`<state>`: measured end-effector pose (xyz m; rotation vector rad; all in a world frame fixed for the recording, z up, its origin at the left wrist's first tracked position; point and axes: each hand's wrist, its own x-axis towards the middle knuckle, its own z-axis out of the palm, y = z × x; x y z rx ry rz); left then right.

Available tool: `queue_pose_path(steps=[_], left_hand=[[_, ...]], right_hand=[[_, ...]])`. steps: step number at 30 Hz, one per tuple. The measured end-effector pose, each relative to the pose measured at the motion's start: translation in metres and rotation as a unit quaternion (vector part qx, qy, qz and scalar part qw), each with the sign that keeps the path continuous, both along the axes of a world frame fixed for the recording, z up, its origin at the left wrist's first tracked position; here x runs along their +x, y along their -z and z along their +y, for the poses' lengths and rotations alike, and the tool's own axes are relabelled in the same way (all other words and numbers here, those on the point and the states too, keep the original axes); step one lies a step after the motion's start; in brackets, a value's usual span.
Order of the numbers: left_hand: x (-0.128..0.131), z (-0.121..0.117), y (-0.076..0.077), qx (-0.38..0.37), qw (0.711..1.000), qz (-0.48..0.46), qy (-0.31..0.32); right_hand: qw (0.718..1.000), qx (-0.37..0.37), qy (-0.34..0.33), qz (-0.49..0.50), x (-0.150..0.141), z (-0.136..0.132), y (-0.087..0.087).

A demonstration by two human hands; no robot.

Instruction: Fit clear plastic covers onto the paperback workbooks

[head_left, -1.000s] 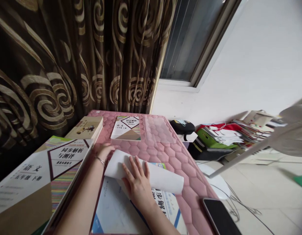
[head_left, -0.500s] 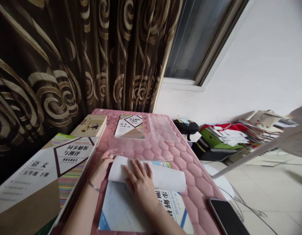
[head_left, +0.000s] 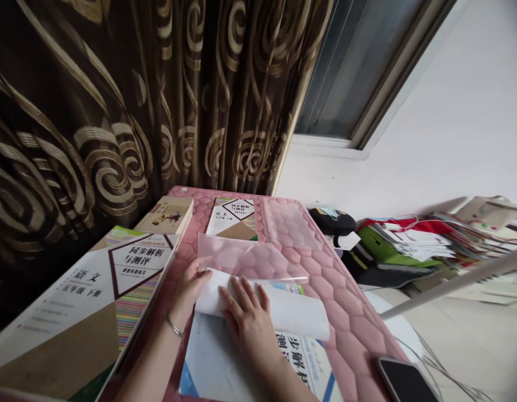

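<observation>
My left hand (head_left: 188, 290) is closed on the left edge of a clear plastic book cover (head_left: 250, 259), with fingertips showing through the film. The cover stands partly raised behind a blue and white workbook (head_left: 216, 357). The workbook's cover is folded back, so a blank white flap (head_left: 298, 312) curls across its upper part. My right hand (head_left: 249, 318) lies flat on this flap with fingers spread, pressing it down. My right wrist and forearm hide part of the workbook's printed title.
A pink quilted table cover (head_left: 346, 329) lies underneath. Stacked workbooks (head_left: 74, 318) stand at left, a thin workbook (head_left: 233, 218) and another clear sheet (head_left: 290, 223) farther back. A phone (head_left: 405, 379) rests near the right edge. Beyond are piled papers (head_left: 409, 243) and a fan pole (head_left: 451, 285).
My left hand has taken hold of the clear cover and raised its edge from the table. My right hand stays pressed on the white flap. The view has shifted slightly left.
</observation>
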<state>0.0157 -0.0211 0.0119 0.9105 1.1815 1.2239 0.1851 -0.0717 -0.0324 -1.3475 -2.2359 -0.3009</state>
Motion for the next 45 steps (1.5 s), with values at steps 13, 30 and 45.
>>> queue_pose_path(steps=[13,30,45], left_hand=[[-0.003,-0.007,0.011,0.029,0.999,-0.002,0.020],[-0.012,-0.006,0.011,0.096,0.993,0.031,0.062],[-0.006,-0.005,0.017,0.097,0.994,0.025,0.034]], right_hand=[[1.000,-0.013,-0.003,-0.010,-0.002,-0.001,0.000],[0.999,-0.001,-0.030,-0.022,-0.002,-0.005,-0.003],[0.999,0.022,-0.010,0.042,0.008,-0.001,-0.014]])
